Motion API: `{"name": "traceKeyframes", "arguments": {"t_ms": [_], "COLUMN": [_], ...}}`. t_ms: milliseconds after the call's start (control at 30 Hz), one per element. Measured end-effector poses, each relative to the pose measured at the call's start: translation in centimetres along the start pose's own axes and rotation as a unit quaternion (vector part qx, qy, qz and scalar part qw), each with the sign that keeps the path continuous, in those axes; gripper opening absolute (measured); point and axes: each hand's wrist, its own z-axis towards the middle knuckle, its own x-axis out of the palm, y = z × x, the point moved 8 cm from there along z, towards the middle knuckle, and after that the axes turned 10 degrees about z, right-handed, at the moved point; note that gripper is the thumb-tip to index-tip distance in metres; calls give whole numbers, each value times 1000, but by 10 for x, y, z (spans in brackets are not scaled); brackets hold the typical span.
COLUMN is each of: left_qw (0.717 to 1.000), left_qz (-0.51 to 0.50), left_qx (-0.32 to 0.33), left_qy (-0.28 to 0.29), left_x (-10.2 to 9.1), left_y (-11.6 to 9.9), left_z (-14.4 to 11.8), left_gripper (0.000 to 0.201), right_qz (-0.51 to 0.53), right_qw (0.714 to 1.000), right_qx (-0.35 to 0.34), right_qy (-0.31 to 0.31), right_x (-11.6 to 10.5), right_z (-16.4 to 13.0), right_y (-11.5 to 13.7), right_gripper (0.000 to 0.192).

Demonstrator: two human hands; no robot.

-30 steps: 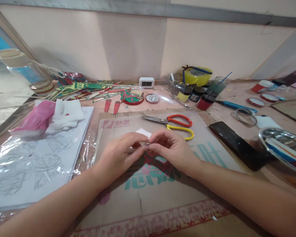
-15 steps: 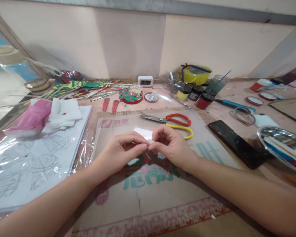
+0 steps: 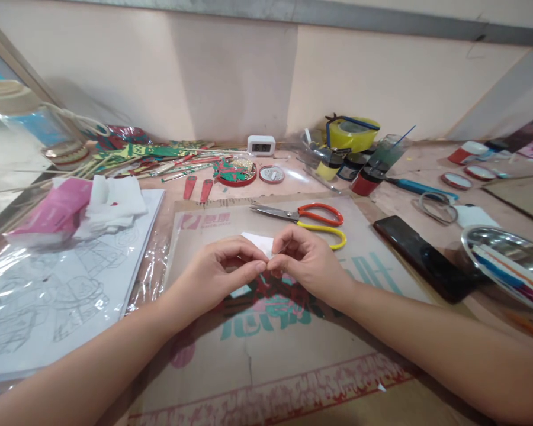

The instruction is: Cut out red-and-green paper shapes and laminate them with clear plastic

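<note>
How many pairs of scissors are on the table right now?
1: the scissors with one orange and one yellow handle lie on the cardboard sheet, just beyond the right hand. Others may be hidden in the clutter.

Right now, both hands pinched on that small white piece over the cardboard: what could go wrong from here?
1. The left hand and right hand grip the white piece only at the fingertips; it could slip or tear.
2. The scissors lie just beyond the right hand, blades pointing left; a forward reach might catch them.
3. The black phone lies close to the right forearm; a sideways sweep could knock it.
</note>
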Motion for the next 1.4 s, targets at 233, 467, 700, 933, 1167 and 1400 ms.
{"name": "traceKeyframes", "arguments": {"t_ms": [233,467,700,933,1167,1400], "left_qw": [1000,999,999,998,995,1000], "left_qz": [14,46,-33,-21,31,-4], "left_qx": [10,14,13,27,88,22], "left_qy": [-12,-23,-14,-57,-39,-2], "left_x": [1,0,3,-2,-5,-2], "left_y": [-3,-5,-3,-4,-14,-4], "left_z": [-1,-2,-3,-3,-4,-2], "left_gripper": [9,13,5,7,15,10], "right_qz": [1,-5,7,0,-44,-84], "right_qw": [1000,1000,1000,999,995,991], "right_qx": [8,0,4,-31,-81,-92], "right_qy": [-5,3,-2,38,48,52], "right_x": [0,2,0,7,3,4], "right_z": [-1,-2,1,-1,-1,-2], "right_y": [-1,0,2,6,12,16], "right_gripper": [36,36,35,22,16,15]}}
